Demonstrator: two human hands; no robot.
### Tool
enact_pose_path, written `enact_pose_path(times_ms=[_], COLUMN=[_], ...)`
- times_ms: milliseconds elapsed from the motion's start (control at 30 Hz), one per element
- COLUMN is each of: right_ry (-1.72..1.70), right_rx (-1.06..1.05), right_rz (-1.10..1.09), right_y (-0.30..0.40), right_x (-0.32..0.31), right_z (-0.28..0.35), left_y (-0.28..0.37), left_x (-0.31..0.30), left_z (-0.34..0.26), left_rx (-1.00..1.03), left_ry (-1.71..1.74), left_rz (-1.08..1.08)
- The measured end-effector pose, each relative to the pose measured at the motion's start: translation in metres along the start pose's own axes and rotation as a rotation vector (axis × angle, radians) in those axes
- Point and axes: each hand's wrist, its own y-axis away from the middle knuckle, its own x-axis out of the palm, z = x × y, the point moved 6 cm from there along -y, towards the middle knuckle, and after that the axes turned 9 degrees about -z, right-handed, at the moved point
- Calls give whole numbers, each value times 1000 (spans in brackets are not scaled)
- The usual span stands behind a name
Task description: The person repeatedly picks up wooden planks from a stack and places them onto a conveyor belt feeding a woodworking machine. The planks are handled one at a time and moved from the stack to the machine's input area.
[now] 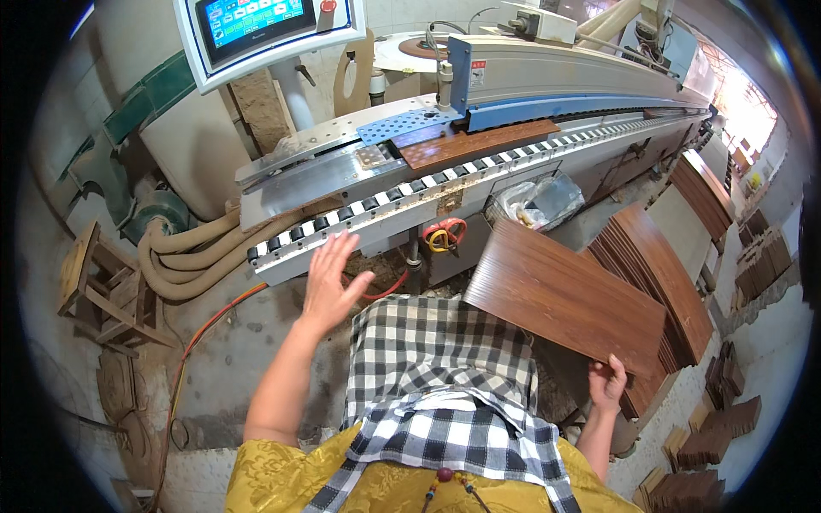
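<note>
My right hand [606, 383] grips the near edge of a brown wood-grain panel [564, 292], which is tilted and lies partly over a stack of like panels [667, 282] at my right. Nothing is in my left hand [331, 282]; its fingers are apart, close to the near end of the roller rail [378, 204] of an edge-banding machine [577, 74]. Another brown panel [481, 142] lies flat on the machine bed, partly beneath the blue guard. Orange-handled scissors [442, 235] hang on the machine's side below the rail.
A wire basket [535, 202] with plastic waste sits under the rail. At the upper left is a control screen [256, 22]. Ribbed hoses [192, 263], a wooden stool [109, 292] and a red air line [211, 320] occupy the left. More board stacks [689, 490] stand at the right.
</note>
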Motion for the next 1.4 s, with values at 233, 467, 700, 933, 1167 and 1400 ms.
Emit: enact_pose_path(times_ms=[233, 467, 700, 933, 1167, 1400], right_ry=[76, 211, 298, 1175, 1967, 2104], right_rx=[221, 484, 430, -467, -968, -979], right_rz=[334, 570, 714, 429, 287, 416], right_y=[-32, -20, 1, -85, -126, -135], right_x=[183, 326, 357, 237, 160, 155], right_z=[-101, -194, -206, -130, -74, -79], left_y=[4, 22, 16, -27, -58, -55], left_x=[-10, -53, -83, -76, -55, -53], left_z=[-45, 26, 79, 120, 139, 134], left_rx=[190, 11, -174, -417, -465, -432], left_ry=[-184, -475, -558, -506, -541, -578], left_rz=[42, -50, -99, -21, -10, -47])
